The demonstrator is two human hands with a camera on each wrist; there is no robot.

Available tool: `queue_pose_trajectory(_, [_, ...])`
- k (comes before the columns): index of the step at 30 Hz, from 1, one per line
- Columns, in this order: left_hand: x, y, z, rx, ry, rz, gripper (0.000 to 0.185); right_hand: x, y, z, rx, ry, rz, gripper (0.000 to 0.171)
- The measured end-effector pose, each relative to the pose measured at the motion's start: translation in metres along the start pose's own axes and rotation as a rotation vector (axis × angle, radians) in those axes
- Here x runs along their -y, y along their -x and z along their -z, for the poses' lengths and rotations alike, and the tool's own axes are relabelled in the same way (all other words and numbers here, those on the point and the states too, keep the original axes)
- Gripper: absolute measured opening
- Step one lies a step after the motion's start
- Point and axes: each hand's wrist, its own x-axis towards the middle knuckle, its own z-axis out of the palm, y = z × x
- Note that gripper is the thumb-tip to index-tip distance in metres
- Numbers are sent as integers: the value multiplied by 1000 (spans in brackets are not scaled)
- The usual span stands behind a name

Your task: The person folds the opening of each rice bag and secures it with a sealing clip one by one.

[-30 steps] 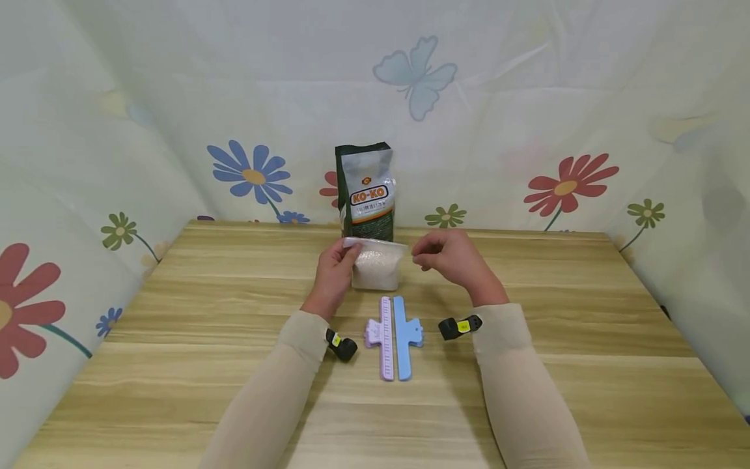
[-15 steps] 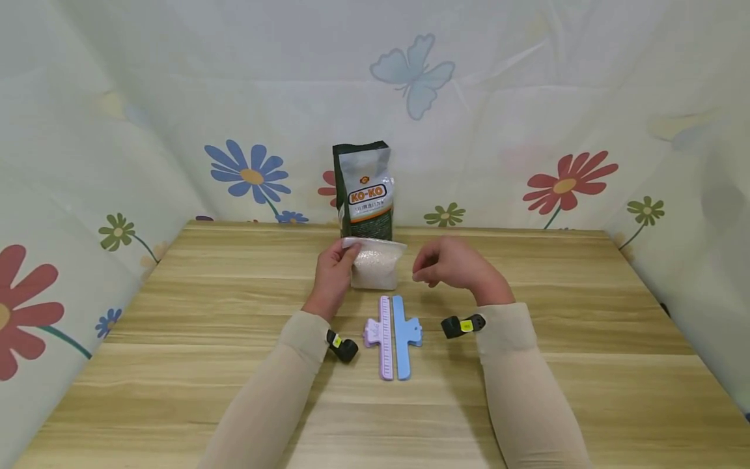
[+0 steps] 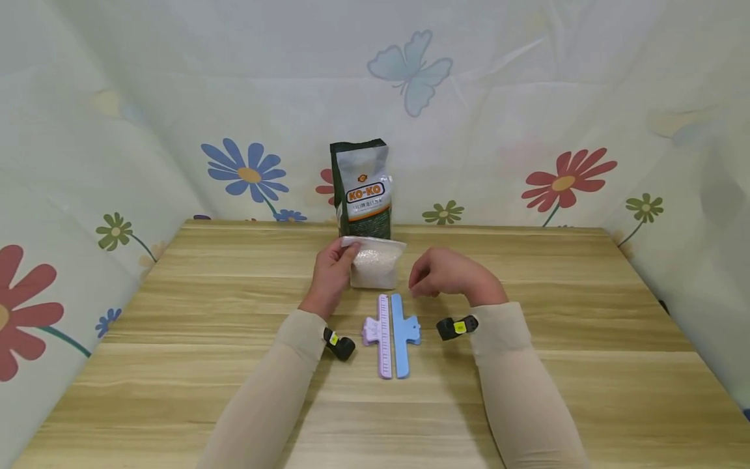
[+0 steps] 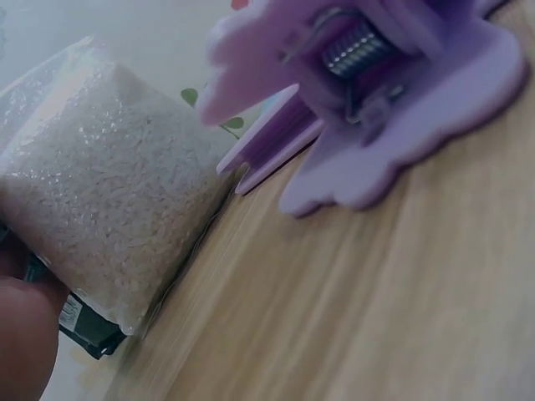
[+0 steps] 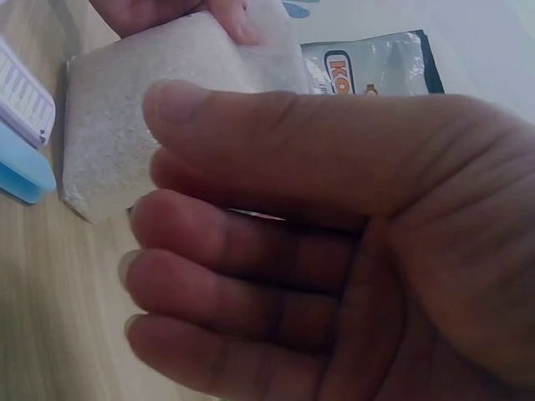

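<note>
At the middle of the table (image 3: 176, 365), a clear bag of rice (image 3: 375, 264) stands upright, its base on the wood. The left hand (image 3: 330, 273) pinches the bag's top left corner between thumb and fingers; the right wrist view shows fingertips on the folded top edge. The right hand (image 3: 448, 273) hangs just right of the bag, apart from it, fingers curled loosely inward and holding nothing; the right wrist view shows curled fingers (image 5: 234, 242) with an empty palm.

Directly behind the bag, near the table's far edge, stands a dark KO-KO packet (image 3: 361, 189), upright, its top folded shut. The two look close together; whether they touch cannot be told.

In front of the bag, between the forearms, lie two long clips side by side and touching along their length: a purple clip (image 3: 381, 333) on the left, a blue clip (image 3: 403, 332) on the right. Their far ends lie near the bag's base. In the left wrist view the purple clip's spring shows, its tip just beside the bag.

Each wrist carries a small black camera with a yellow tag. A cloth with flowers and a butterfly (image 3: 410, 68) surrounds the table.
</note>
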Motion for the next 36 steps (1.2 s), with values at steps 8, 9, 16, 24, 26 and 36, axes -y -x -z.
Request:
queue_pose_trajectory(8, [6,-4,2,15,60,-20,27,1,-2,-9,94,13,-21,4])
queue_pose_trajectory(9, [7,-4,2,14,58,-22,27,1,-3,-10,104,22,-23,4])
queue_pose_trajectory(16, [-5,1,2,27,59,-22,28,2,-7,-16,168,34,-41,5])
queue_pose_trajectory(24, [-22,10,3,48,53,15,29,3,-7,-22,212,50,-77,9])
queue_pose_trajectory(26, [-23,10,3,53,51,27,30,4,-7,-23,217,56,-80,10])
queue_pose_trajectory(36, [-23,10,4,61,43,49,30,3,-8,-27,250,69,-118,14])
